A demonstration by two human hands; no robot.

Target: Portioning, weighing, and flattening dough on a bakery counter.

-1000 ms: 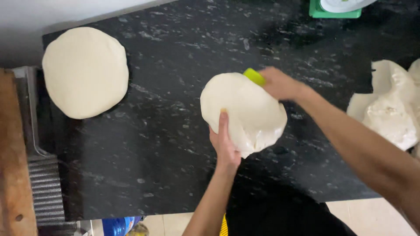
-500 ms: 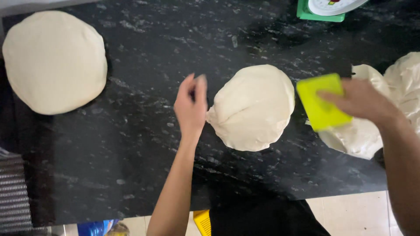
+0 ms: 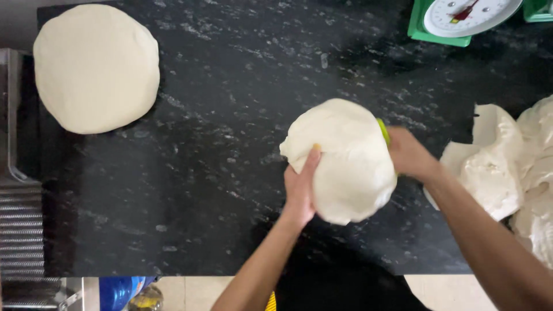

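A pale round dough ball [image 3: 345, 158] rests on the black speckled countertop [image 3: 230, 173], slightly right of centre. My left hand [image 3: 300, 185] presses flat against its near left side. My right hand [image 3: 409, 154] is at the ball's right side, gripping a yellow-green plastic scraper [image 3: 383, 131]; only a thin edge of the scraper shows behind the dough. A second, flatter dough round [image 3: 95, 66] lies at the far left corner of the counter.
A large rough mass of dough [image 3: 507, 167] lies at the right edge. A green kitchen scale with a white dial [image 3: 461, 17] stands at the top right. A ridged metal surface [image 3: 20, 230] borders the counter on the left. A blue container [image 3: 118, 291] sits below.
My left hand has come back onto the dough ball's left side. My right hand, which held the scraper clear to the right, has moved in against the ball's right side.
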